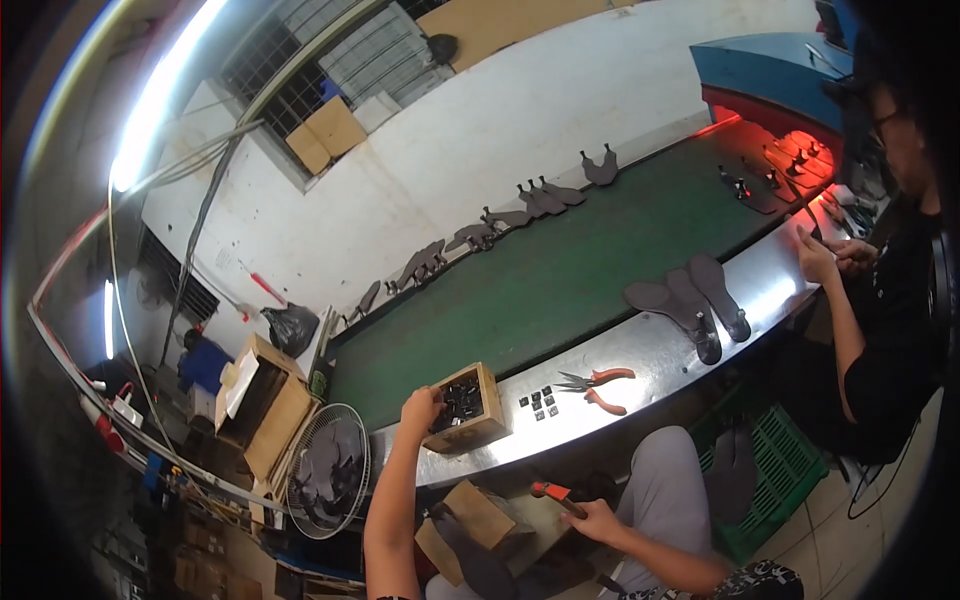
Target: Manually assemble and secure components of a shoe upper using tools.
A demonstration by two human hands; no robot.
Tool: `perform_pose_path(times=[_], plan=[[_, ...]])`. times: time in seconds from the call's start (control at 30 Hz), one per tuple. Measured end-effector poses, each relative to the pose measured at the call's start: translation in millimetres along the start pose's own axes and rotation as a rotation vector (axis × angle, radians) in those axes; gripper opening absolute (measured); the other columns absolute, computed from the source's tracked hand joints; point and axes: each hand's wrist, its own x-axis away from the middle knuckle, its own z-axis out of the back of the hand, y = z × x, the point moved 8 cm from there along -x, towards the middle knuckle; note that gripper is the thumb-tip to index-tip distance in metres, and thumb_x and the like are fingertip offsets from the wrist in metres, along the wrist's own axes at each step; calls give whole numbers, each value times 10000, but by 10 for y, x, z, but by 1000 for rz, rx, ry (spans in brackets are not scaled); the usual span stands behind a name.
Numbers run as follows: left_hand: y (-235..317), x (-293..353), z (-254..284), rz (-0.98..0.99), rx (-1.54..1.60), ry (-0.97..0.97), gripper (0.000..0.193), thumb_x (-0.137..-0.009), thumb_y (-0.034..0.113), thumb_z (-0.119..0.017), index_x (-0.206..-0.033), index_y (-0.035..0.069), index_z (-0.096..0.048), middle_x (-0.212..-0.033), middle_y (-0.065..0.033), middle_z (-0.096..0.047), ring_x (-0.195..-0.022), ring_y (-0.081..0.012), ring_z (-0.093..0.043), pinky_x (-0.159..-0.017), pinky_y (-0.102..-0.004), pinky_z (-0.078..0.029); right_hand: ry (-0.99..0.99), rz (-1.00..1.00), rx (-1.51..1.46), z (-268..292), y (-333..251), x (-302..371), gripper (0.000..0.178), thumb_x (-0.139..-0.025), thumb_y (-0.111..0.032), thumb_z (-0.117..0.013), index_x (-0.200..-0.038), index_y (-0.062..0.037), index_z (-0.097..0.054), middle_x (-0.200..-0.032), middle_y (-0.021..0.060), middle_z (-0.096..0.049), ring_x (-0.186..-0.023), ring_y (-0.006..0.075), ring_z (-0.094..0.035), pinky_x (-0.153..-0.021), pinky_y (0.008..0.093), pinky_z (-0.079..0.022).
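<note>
Small open wooden box (466, 408) of dark little pieces sits at the near edge of the steel tabletop (650, 345), tilted a little. Your left hand (420, 407) rests at the box's left rim, fingers curled toward the contents; whether they pinch a piece cannot be told. Your right hand (592, 520) is below the tabletop edge, closed around the handle of a red-headed hammer (553, 493), held over your lap. Under it lies a dark shoe insole (470, 555) against a wooden block (480, 515).

Just right of the box: a loose cluster of small dark square pieces (539, 402), then orange-handled snips (597, 385), lying flat. Further right, three grey insoles (690, 295) overlap across the tabletop and the green conveyor belt (560, 270). More grey cut pieces (530, 205) line the belt's far edge. A second person's hands (830, 255) work at the right end. A round fan (330, 470) stands left of your arm.
</note>
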Motion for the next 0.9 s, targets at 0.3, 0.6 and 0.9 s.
perform_pose_path(times=[0.3,0.6,0.9], plan=[[150,67,7,-25,27,113,158,-766,184,-716,-876,75,-688,-909,-115,-652,-861,-325,-644,-741,-427,-514,90,32,-48,0,79,-36,346,-845,-370,-687,-868,-25,-713,-577,162,-559,-499,186,-550,-520,366,-436],[54,337,265,44,130,324,140,-775,181,-726,-850,63,-714,-843,-118,-674,-785,-302,-661,-694,-388,-520,39,-3,-82,-33,-13,3,393,-862,-384,-677,-826,7,-689,-546,114,-543,-516,124,-511,-519,347,-432],[1496,2027,1182,49,1086,518,68,-801,39,-742,-802,-17,-703,-734,-21,-598,-662,-72,-561,-588,-203,-418,-124,291,-455,631,-1449,294,233,-923,-140,-657,-1130,-32,-672,-699,-20,-592,-630,42,-548,-566,225,-434]])
